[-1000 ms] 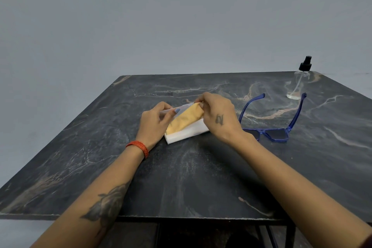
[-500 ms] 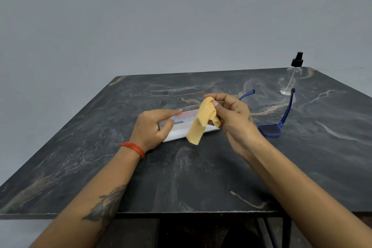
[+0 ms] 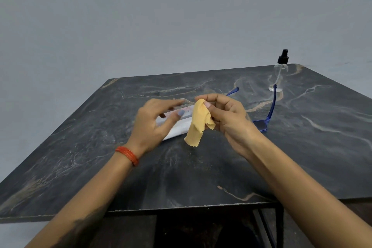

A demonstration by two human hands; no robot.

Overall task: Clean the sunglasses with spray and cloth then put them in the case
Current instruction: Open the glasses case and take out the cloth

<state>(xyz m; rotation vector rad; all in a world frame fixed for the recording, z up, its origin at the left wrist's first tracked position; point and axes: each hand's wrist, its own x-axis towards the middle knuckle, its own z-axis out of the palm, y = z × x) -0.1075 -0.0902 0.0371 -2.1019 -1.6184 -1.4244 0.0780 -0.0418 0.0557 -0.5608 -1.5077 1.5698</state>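
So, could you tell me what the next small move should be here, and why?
Probably the left hand should reach for the spray bottle or the sunglasses. The right hand already pinches the yellow cloth clear of the white case, while the sunglasses lie untouched on the table, arms open, and the bottle stands beyond them, so nothing appears sprayed yet.

Dark marbled tabletop [image 3: 201,177] is seen streaked with pale veins | plain grey wall [image 3: 161,16] is seen behind

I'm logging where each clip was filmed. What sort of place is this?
Probably a bare indoor recording setup, not a lived-in room: a plain grey wall, one dark marble table, only the task's props.
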